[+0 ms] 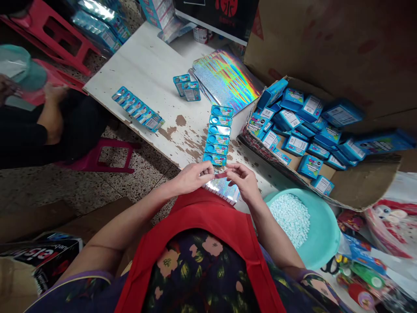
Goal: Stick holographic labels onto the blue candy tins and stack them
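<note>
My left hand and my right hand meet at the table's near edge with fingertips pinched. Something thin and small may be between them; I cannot make it out. Under them lies a shiny holographic sheet with a striped near edge. Just beyond my fingertips, a column of several flat blue candy packs with round recesses runs away from me. Two blue packs stand farther back, near a fan of holographic sheets. Another row of blue packs lies at the left.
A cardboard box full of blue packs stands at the right. Below it is a turquoise basin of small pale candies. Another person's arm is at the left, near a pink stool. The worn white table has peeled patches.
</note>
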A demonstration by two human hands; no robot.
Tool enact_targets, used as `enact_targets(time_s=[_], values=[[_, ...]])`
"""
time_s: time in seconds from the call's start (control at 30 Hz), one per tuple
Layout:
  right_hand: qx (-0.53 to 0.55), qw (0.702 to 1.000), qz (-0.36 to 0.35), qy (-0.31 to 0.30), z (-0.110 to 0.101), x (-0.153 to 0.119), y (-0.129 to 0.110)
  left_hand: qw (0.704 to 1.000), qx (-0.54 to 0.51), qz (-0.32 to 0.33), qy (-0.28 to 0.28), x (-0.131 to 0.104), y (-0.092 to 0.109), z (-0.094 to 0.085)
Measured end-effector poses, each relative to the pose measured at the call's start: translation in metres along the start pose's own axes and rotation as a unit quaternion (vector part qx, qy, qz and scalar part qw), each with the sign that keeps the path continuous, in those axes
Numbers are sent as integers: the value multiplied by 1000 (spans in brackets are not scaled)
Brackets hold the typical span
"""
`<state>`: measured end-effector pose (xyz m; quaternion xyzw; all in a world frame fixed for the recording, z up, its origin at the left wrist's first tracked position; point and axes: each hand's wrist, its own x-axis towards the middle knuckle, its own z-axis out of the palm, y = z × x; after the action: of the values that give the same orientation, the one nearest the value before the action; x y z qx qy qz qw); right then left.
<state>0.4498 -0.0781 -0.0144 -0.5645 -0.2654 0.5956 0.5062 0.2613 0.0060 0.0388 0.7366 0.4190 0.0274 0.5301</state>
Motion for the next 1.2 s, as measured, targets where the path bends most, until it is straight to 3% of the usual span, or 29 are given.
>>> enact_targets(time_s=[0.17, 0.23, 0.37, 0.57, 0.7, 0.77, 0.9, 1.0, 1.1, 1.2], values=[[-66, 998, -18, 5, 20, 8, -5, 1000, 9, -7, -14, 1, -12, -16], [-92, 994, -47, 35, 27, 11, -5, 1000, -4, -6, -5, 4, -18, -24], [-173, 975, -96, 100, 40, 18, -8, 999, -38, 14, 3, 16, -29, -39], [-298, 941, -99, 127, 50, 31, -8, 996, -81, 27, -13, 39, -46, -45], [-363, 912, -109, 154, 44, 37, -7, 985, -167, 42, -22, 52, -60, -32], [-348, 913, -118, 178, 37, 38, -4, 982, -185, 42, 0, 54, -67, -22], [-232, 949, -94, 189, 26, 43, 6, 989, -90, -12, 119, 48, -76, 1], [-221, 957, -66, 175, 29, 48, 10, 967, -93, -40, 233, 42, -80, 17], [-193, 969, -57, 140, 30, 50, 11, 965, -131, -55, 223, 40, -89, 30], [-106, 987, -49, 113, 9, 44, 21, 972, -65, -99, 205, 35, -110, 40]])
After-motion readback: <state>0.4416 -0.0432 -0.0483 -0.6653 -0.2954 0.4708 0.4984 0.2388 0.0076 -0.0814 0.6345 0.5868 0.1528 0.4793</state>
